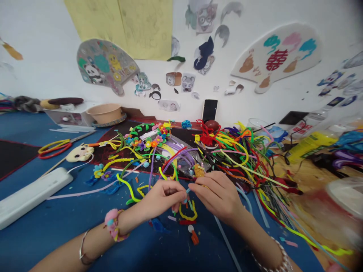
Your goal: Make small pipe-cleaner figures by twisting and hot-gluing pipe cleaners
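Observation:
My left hand [170, 193] and my right hand [219, 193] meet over the blue table mat, fingertips pinched close together. Between them shows a short light-blue fuzzy stem [187, 191], like a pipe cleaner, gripped by both hands. A yellow-orange piece [199, 170] shows at the upper fingers of my right hand; whether it is held there is unclear. Just below my fingers lies a bent yellow pipe cleaner [189, 218]. An orange scrap [194, 237] rests nearer me. Behind my hands, a bunch of pipe-cleaner flowers [149, 142] lies among purple and yellow stems.
A large tangle of coloured pipe cleaners [241, 151] spreads to the right. Scissors [55, 148] and a white power strip [34, 196] lie left. A tan basin [104, 113] stands at the back, a phone [210, 110] leans on the wall, and a yellow bottle [310, 146] is right.

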Tool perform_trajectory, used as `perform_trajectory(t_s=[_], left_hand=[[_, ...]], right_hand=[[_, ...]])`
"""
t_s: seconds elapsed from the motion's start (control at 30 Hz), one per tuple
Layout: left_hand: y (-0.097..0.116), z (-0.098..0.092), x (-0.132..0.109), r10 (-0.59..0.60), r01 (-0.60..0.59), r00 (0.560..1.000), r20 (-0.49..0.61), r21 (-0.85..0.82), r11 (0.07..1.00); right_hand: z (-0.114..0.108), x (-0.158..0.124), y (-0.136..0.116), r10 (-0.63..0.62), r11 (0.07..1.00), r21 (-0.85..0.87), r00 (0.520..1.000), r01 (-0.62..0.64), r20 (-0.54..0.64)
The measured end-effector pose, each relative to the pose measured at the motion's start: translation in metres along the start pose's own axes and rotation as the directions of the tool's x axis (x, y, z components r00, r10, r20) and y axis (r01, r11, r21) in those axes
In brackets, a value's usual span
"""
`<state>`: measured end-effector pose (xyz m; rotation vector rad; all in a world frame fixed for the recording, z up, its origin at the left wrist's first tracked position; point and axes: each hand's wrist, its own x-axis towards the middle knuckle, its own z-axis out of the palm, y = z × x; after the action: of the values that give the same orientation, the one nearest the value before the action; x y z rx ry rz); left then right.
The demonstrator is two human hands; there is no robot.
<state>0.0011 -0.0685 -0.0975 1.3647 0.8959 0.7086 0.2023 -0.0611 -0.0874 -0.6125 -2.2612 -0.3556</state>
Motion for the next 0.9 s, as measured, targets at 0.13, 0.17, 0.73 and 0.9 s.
perform_trajectory(t_s=[0.13,0.17,0.73,0.9], left_hand=[[0.003,0.003,-0.001,0.031,-0.036,0.989,-0.145,-0.034,0.999],[0.003,0.004,-0.001,0.031,-0.039,0.983,-0.179,-0.039,0.998],[0.006,-0.001,-0.002,0.058,-0.059,0.982,-0.178,0.001,0.998],[0.01,-0.01,0.0,0.07,-0.05,0.994,-0.078,0.232,0.971]], right_hand=[[0.006,0.001,-0.011,0.123,0.989,0.085,0.991,-0.119,-0.052],[0.008,0.002,-0.014,0.159,0.983,0.103,0.986,-0.153,-0.056],[0.012,0.003,-0.017,0.257,0.94,0.226,0.966,-0.256,0.023],[0.009,0.005,-0.011,0.311,0.894,0.312,0.946,-0.322,0.087]])
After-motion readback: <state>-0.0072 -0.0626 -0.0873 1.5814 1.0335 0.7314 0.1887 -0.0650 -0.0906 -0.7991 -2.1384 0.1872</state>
